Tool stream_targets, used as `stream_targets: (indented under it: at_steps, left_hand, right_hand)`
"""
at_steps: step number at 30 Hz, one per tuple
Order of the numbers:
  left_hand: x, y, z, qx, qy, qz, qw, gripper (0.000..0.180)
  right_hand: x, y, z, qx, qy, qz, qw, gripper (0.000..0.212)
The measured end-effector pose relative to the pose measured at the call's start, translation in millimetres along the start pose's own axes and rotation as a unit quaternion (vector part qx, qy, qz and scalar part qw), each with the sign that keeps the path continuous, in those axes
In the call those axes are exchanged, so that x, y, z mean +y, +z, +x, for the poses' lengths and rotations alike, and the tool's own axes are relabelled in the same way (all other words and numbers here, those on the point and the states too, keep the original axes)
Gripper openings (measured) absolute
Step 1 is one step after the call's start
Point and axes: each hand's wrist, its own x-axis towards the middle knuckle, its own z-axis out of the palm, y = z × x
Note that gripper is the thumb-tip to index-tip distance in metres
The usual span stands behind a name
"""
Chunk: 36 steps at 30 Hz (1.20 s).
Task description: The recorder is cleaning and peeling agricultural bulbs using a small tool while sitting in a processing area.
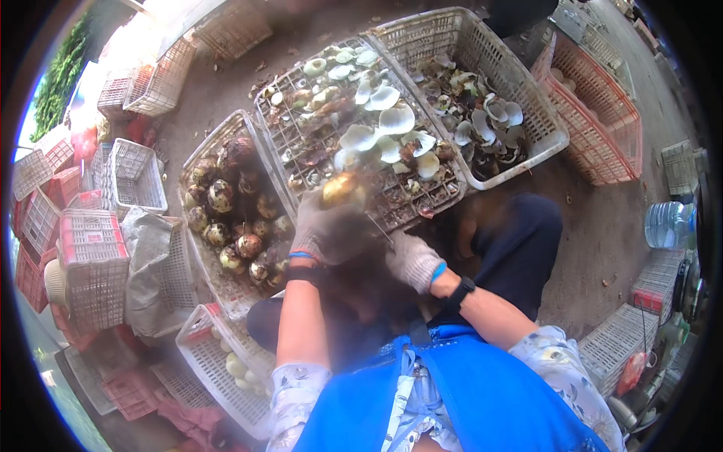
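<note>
Above the flat crate [422, 197], a brown fruit [343, 190] is gripped by the gloved left hand [325, 233]; the right hand [413, 260] is closed on a thin, blurred tool; white shells [384, 120] are piled beyond, many unpeeled fruits [230, 218] are left.

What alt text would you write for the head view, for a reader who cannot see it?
A gloved left hand holds up a round brownish fruit while the gloved right hand works close beside it. Beyond them, a white crate holds dark round fruits and a flat rack carries pale shell pieces.

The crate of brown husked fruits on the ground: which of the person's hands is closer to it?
Left. The gloved left hand, holding a round fruit, is just beside the crate of brown fruits; the right hand is farther away.
</note>
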Motion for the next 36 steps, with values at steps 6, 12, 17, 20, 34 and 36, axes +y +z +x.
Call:
stream_targets:
  at_steps: [6,12,17,20,34,36]
  left_hand:
    - [-18.7,0.1,12.5,0.101,0.053,0.06,0.992,0.049]
    - [-32.7,-14.2,19.7,0.038,0.0,-0.026,0.999,0.048]
    - [-39.0,-13.7,19.1,-0.017,-0.031,-0.159,0.987,0.039]
    - [-44.4,-17.3,22.6,0.004,0.0,-0.082,0.997,0.038]
    - [-23.4,-10.7,8.5,-0.025,-0.05,-0.17,0.984,0.045]
    - [-23.2,-10.4,6.8,-0.026,-0.072,-0.191,0.979,0.047]
  right_hand:
    - [17.5,-25.4,-29.8,0.1,-0.103,0.019,0.989,0.031]
    - [-2.7,-35.2,-11.0,0.156,-0.234,-0.141,0.949,0.023]
    - [-1.4,-27.2,-4.8,0.136,-0.206,-0.184,0.951,0.029]
    - [0.6,-25.5,-5.7,0.162,-0.245,-0.197,0.935,0.022]
    - [-18.1,-39.0,-10.2,0.081,-0.197,-0.18,0.96,0.013]
    - [-21.3,-34.7,-4.0,0.102,-0.155,-0.239,0.953,0.016]
